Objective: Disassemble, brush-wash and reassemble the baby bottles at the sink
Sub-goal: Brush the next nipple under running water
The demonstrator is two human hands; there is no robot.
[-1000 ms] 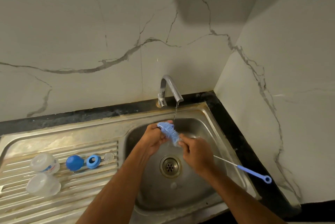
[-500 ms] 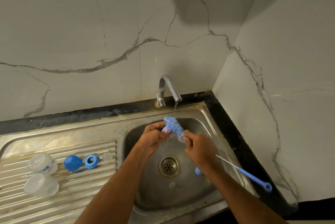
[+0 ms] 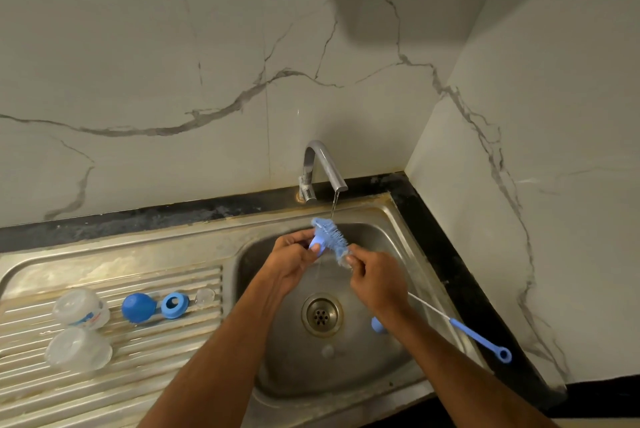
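Over the steel sink basin (image 3: 388,247), under the running tap (image 3: 323,167), my left hand (image 3: 294,261) grips a blue bottle ring (image 3: 318,243). The blue bristle head of the bottle brush (image 3: 330,235) pokes through that ring. My right hand (image 3: 375,280) pinches the brush just below the bristles; its wire and blue handle (image 3: 479,337) stick out to the right. Two clear bottles (image 3: 81,308) (image 3: 78,351), a blue cap (image 3: 138,309), another blue ring (image 3: 174,304) and a clear nipple (image 3: 205,296) lie on the ribbed drainboard.
A blue part (image 3: 377,325) lies in the basin, half hidden by my right wrist, and a clear piece (image 3: 327,351) lies near the drain (image 3: 322,314). Marble walls close in behind and on the right, over a black counter edge (image 3: 460,275).
Both hands rose slightly toward the tap. The brush head tilted and pushed further through the ring; the blue part in the basin came into view beside my right wrist.
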